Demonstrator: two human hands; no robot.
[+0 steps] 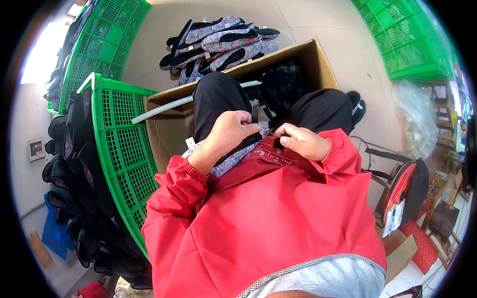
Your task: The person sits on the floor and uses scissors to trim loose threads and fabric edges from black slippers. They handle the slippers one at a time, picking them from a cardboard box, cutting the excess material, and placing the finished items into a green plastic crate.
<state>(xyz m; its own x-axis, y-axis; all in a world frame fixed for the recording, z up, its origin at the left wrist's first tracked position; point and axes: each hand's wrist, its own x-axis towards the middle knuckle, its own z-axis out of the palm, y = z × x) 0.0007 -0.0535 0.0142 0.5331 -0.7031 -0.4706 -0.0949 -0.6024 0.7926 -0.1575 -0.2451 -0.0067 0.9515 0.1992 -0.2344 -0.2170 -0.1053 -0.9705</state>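
On my lap lies a floral cloth shoe (229,162) with black edging and a small white tag at one end. My left hand (229,133) is closed on it, thumb and forefinger pinching the end nearest my right hand. Beside that end, my right hand (304,142) is closed, thumb against curled fingers. A thin line shows between the two hands, but I cannot make out what my right fingers hold. My palms hide part of the shoe.
An open cardboard box (325,67) with dark material inside stands before my knees, a white tube (166,109) across it. Beyond is a pile of floral shoes (218,47). Green crates (121,154) stand left, another green crate (405,39) far right. Black shoes (74,144) hang at left.
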